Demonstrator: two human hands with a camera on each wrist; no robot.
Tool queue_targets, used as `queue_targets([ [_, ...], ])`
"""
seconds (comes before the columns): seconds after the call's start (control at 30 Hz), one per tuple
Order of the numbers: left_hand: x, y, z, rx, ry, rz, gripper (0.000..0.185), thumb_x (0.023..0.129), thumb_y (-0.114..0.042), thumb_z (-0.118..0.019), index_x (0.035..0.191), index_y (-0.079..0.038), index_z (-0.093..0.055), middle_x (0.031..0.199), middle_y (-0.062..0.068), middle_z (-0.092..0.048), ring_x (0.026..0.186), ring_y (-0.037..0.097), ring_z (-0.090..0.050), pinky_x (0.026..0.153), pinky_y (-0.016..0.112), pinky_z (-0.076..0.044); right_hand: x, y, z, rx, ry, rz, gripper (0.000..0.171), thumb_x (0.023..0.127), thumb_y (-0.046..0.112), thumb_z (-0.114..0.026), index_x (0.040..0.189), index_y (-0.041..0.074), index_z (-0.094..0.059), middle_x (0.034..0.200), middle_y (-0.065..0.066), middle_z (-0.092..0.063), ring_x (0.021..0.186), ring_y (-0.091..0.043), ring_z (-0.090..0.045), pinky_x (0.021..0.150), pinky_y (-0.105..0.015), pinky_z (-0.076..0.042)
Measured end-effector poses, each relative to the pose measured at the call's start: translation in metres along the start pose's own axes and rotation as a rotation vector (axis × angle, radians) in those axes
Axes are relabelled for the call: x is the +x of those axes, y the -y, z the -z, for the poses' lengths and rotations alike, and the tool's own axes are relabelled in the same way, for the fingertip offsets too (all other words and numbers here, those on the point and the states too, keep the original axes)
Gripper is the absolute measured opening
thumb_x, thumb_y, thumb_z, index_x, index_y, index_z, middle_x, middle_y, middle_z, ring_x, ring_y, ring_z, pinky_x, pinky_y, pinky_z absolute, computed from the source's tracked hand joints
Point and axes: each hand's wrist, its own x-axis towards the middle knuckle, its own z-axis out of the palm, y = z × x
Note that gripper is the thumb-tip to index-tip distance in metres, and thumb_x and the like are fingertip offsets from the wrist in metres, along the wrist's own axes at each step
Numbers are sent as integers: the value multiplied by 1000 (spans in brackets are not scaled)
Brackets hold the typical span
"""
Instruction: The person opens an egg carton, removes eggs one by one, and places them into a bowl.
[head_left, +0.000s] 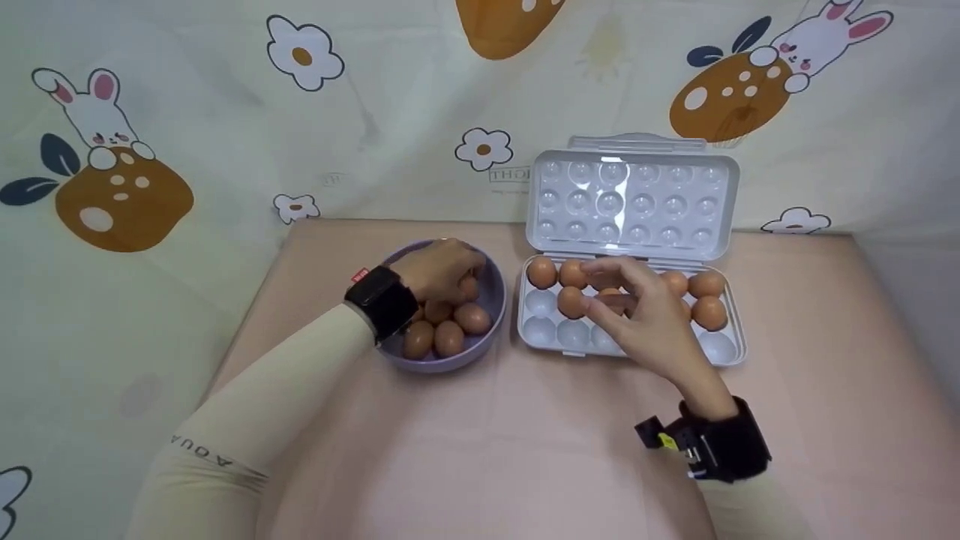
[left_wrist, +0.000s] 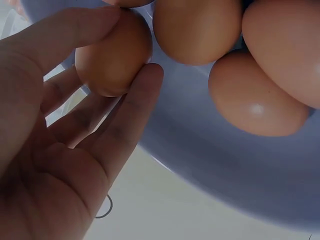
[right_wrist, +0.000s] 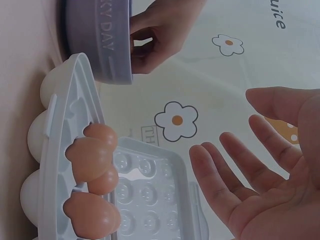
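Observation:
My left hand (head_left: 442,270) reaches into a purple bowl (head_left: 495,341) and pinches a brown egg (left_wrist: 112,57) between thumb and fingers. Other brown eggs (head_left: 449,339) lie in the bowl beside it. Over the white plastic egg box (head_left: 547,346) hovers my right hand (head_left: 649,315), its fingers spread and holding nothing. In the head view its thumb tip overlaps the edge of an egg (head_left: 570,302) in the box; the right wrist view shows the fingers (right_wrist: 270,137) apart from the eggs. Several eggs fill hollows in the back and middle rows, some hidden behind that hand.
The box's dimpled lid (head_left: 634,196) stands raised at the back, close to the patterned cloth wall (head_left: 405,90). A pinkish cloth (head_left: 480,450) covers the table. The bowl stands just left of the box with a narrow gap between.

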Motion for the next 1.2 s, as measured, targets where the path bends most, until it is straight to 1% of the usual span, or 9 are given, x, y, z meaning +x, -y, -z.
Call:
queue_targets([
  [0.07,-1,-2,-1,-49,11,44,26,96,-20,-50,81,1,-54,69,11,-57,59,25,-53,53,36,-41,0,0,0,8,-1,6,37,89,14,-72,124,11,-61,121,0,-63,111,-23,-61,85,-27,-55],
  [0.13,-3,-3,-2,-173,30,153,34,96,-27,-46,79,3,-51,66,10,-56,56,26,-51,49,38,-40,0,0,-1,11,1,7,37,89,13,-72,124,12,-61,121,0,-63,111,-23,-61,85,-27,-55],
  [0.33,-9,-8,0,-292,53,320,44,98,-40,-42,72,-5,-49,66,9,-56,54,27,-50,46,40,-39,1,2,-1,3,8,-2,37,89,20,-73,124,16,-61,122,-1,-63,112,-23,-61,86,-27,-54],
  [0.43,-10,-10,0,-295,57,342,47,98,-44,-41,71,-6,-46,62,5,-48,54,26,-48,45,40,-36,1,1,-1,-2,7,1,37,89,23,-73,124,16,-62,122,1,-63,111,-20,-61,86,-27,-55],
  [0.67,-9,-9,-1,-307,55,372,47,98,-47,-43,74,-7,-50,65,5,-50,60,27,-51,48,41,-39,0,0,1,-20,9,5,36,89,25,-73,123,22,-62,121,10,-63,110,-11,-61,86,-26,-54],
  [0.9,-4,3,-2,-108,26,140,16,94,-20,-56,105,-12,-64,98,15,-66,86,33,-62,74,47,-51,0,0,3,-21,-4,1,36,88,10,-72,122,15,-62,118,5,-63,107,-17,-61,84,-27,-55],
  [1.03,9,8,1,279,9,-148,22,91,-13,-63,113,-11,-65,107,11,-67,94,27,-62,85,41,-50,1,7,5,-12,-29,48,34,86,2,-72,118,9,-64,111,-1,-66,101,-20,-64,82,-26,-56],
  [1.13,15,7,3,541,-107,-340,30,86,-10,-67,116,-14,-65,107,3,-65,93,19,-61,86,34,-50,1,16,8,-13,-40,77,33,84,-3,-72,116,1,-63,106,-7,-68,97,-22,-67,80,-27,-56],
  [1.2,13,4,3,515,-144,-355,40,83,-8,-68,122,-18,-64,109,0,-63,96,20,-60,87,36,-50,1,16,9,-27,-42,79,34,84,-4,-72,116,-1,-62,105,-8,-68,97,-22,-67,80,-27,-56],
])
